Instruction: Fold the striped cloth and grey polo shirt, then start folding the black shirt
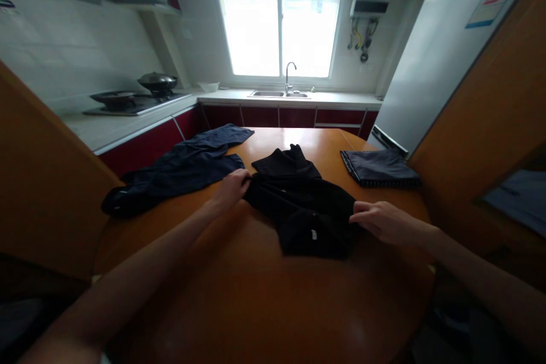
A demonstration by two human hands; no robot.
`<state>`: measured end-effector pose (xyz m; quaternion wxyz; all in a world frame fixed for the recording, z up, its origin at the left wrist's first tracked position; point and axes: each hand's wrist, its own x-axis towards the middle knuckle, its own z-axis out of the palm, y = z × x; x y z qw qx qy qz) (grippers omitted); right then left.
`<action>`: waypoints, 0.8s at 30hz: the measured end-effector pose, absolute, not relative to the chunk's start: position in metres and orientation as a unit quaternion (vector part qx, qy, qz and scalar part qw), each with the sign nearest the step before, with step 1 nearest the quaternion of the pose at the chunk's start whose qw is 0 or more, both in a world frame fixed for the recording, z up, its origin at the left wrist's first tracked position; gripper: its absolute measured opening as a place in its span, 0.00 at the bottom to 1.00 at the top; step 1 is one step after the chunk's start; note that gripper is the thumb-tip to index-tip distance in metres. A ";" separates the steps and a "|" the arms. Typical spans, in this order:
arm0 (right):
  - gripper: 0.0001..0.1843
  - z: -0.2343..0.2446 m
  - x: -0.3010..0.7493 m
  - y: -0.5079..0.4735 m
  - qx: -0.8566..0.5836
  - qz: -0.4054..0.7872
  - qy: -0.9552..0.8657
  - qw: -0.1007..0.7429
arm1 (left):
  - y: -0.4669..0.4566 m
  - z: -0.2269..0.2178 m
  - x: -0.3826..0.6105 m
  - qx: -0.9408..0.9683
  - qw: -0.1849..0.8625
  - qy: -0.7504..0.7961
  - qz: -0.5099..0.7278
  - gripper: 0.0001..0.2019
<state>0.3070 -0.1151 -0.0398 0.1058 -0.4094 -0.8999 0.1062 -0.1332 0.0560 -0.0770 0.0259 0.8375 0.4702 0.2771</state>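
A black shirt [298,199] lies partly folded over on the wooden table in front of me, its collar end with a small white label toward me. My left hand [232,186] is closed on the shirt's left edge, fingertips pinching the cloth. On the other side my right hand [379,220] pinches the right edge near the collar. Part of the cloth at each hand is hidden by the fingers.
Dark blue clothing [183,165] is spread along the table's left side. A folded dark grey garment [381,168] sits at the right. The table [264,301] has a rounded edge. Beyond are a sink [268,94], a stove [140,103] and a fridge [430,62].
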 end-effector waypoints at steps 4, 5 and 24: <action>0.16 -0.027 0.290 -0.137 -0.405 0.233 -0.880 0.086 | 0.047 -0.048 -0.210 0.796 0.020 0.586 0.150 0.10; 0.15 -0.022 0.285 -0.140 -0.387 0.293 -0.871 0.075 | 0.042 -0.041 -0.227 0.793 0.053 0.602 0.080 0.09; 0.09 -0.095 0.171 0.044 -0.646 0.269 -0.689 0.187 | 0.151 -0.097 0.004 0.824 0.151 0.510 0.195 0.22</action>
